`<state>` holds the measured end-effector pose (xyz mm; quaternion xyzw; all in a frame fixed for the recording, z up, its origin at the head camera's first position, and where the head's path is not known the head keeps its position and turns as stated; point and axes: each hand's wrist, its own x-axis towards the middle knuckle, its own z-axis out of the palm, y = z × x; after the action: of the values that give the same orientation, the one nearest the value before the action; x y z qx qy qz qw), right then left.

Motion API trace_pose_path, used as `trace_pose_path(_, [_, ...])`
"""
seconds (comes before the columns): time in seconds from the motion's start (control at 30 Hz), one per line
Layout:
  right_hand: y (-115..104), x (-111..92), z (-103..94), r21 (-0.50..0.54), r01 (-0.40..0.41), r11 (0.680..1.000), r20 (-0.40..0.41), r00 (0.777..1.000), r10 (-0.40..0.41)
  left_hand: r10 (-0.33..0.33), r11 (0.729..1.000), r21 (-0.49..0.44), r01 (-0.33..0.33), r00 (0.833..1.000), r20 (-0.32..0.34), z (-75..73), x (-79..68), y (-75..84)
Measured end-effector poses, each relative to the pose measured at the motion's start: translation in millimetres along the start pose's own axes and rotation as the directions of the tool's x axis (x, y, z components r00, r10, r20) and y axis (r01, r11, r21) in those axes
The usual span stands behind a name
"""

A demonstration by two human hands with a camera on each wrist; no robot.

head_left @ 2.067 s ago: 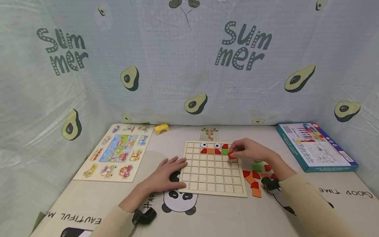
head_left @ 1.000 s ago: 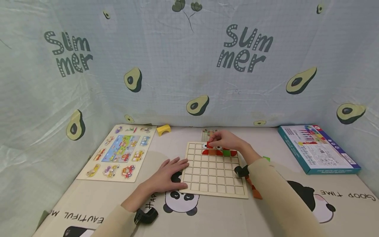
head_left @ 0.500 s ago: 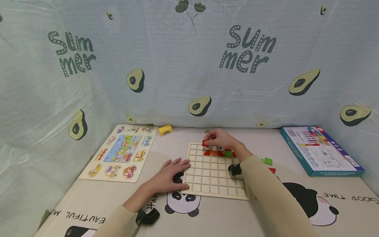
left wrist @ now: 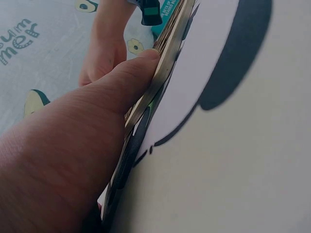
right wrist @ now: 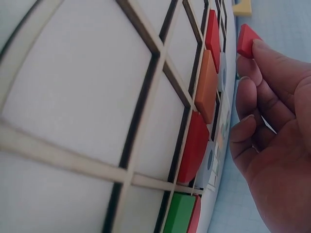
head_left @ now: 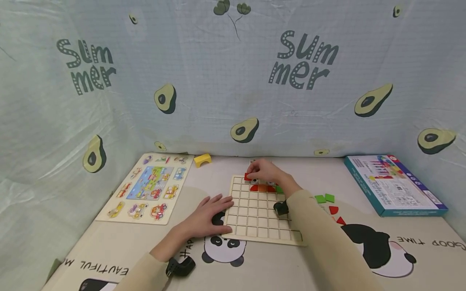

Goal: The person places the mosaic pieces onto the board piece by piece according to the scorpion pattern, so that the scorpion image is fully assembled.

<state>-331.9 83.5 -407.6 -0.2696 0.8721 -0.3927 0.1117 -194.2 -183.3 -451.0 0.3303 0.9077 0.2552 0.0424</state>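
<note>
My right hand (head_left: 263, 170) pinches a red piece (right wrist: 247, 41) between thumb and index finger, over the far left part of the wooden grid board (head_left: 251, 220). In the right wrist view the piece is held apart from the board, its other fingers curled loosely below. Set in the board's far rows are red pieces (right wrist: 194, 148), an orange square (right wrist: 207, 86), a green square (right wrist: 180, 213) and round eye pieces (head_left: 255, 180). My left hand (head_left: 209, 216) lies with fingers spread, its thumb and fingertips touching the board's left edge.
Loose green squares (head_left: 329, 197) and red pieces (head_left: 333, 210) lie right of the board, partly behind my right sleeve. A picture puzzle (head_left: 149, 184) sits left, a yellow arch block (head_left: 202, 160) behind it. A flat game box (head_left: 395, 186) is at right.
My right hand has moved left along the board's far edge, from the green square to the far left, and holds a red piece. The left hand has stayed in place.
</note>
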Motion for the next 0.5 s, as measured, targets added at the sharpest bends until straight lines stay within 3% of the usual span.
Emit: trace_pose_path(0.5, [-0.8,6.7,10.1,-0.029,-0.047,0.998,0.008,0.999,0.047,-0.004,1.000,-0.011,0.004,1.000,0.000,-1.8,-1.0,1.8])
